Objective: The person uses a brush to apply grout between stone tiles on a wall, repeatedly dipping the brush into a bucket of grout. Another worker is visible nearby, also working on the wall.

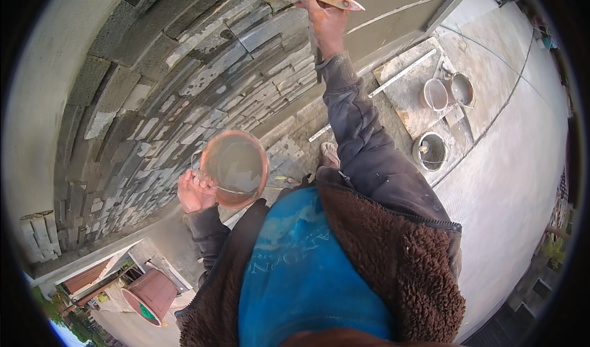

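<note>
My right hand [326, 24] is closed round the wooden handle of a wide paintbrush [337, 0], up at the top of the view. Its pale bristles point left, in front of the upper courses of the grey stone-clad wall [184, 89]; whether they touch the stone I cannot tell. Lower down, my left hand [196, 192] grips the thin wire handle of an orange-brown bucket [263, 153]. Murky grey-brown liquid lies inside it. The bucket hangs close to the wall, in front of my body. Dark wet-looking patches and paler dry ones mottle the stones.
On the right, two small buckets [434, 95] [461, 90] stand at a stained board [393, 110], with a third bucket [430, 151] nearby. A long pale strip [402, 73] crosses the board. Beyond runs a dark line on the concrete floor [510, 162]. A large reddish tub [150, 291] stands lower left.
</note>
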A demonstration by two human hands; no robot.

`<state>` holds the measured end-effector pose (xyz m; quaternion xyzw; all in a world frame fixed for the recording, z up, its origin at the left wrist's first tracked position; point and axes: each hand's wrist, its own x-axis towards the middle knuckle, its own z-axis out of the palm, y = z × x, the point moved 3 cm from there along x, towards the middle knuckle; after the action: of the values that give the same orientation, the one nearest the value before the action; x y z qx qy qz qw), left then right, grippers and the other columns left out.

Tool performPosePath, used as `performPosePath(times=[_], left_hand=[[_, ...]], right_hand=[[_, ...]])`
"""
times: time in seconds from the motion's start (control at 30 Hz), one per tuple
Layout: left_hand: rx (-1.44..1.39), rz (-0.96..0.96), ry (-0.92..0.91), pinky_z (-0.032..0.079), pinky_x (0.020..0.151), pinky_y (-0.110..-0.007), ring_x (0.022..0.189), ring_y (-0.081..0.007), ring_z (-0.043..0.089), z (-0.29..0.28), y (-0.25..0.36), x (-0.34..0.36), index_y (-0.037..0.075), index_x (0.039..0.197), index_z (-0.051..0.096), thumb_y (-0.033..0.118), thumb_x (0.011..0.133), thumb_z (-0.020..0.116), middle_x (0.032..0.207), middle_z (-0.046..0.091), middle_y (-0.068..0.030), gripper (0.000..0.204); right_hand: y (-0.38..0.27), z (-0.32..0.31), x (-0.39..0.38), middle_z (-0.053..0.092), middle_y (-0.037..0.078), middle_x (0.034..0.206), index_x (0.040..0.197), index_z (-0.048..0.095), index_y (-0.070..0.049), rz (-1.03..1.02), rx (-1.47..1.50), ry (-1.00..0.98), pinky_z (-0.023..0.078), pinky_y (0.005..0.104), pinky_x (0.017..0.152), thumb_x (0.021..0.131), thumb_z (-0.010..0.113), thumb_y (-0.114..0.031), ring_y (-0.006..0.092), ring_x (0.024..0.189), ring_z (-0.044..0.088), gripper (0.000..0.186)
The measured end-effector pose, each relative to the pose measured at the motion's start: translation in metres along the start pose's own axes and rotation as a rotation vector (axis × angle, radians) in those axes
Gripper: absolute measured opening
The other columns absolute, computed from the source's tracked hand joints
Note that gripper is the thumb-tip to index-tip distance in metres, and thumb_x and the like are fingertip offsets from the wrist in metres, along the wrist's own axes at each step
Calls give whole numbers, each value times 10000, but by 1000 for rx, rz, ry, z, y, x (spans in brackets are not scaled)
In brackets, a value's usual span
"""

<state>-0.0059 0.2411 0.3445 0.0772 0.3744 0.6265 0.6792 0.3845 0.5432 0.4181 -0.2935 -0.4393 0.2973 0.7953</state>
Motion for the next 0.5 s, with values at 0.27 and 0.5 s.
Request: performPosePath(times=[0.27, 0.5], left_hand=[[-80, -9, -29, 444, 709, -366, 699, -169, 529, -2, 2, 3, 99, 892, 616, 257, 1003, 518, 738, 545, 10, 217], [-85, 12, -8, 437, 715, -355, 666, -139, 518, -22, 3, -7, 115, 924, 601, 265, 994, 528, 731, 523, 30, 181]], right_hand=[[-22, 64, -43, 649, 84, 921, 987, 718, -75, -604, -499, 178, 526, 339, 736, 848, 729, -14, 230, 833, 649, 152], [-43, 147, -111, 634, 83, 977, 996, 711, -46, -124, -134, -240, 547, 331, 734, 884, 688, -9, 202, 850, 678, 121]])
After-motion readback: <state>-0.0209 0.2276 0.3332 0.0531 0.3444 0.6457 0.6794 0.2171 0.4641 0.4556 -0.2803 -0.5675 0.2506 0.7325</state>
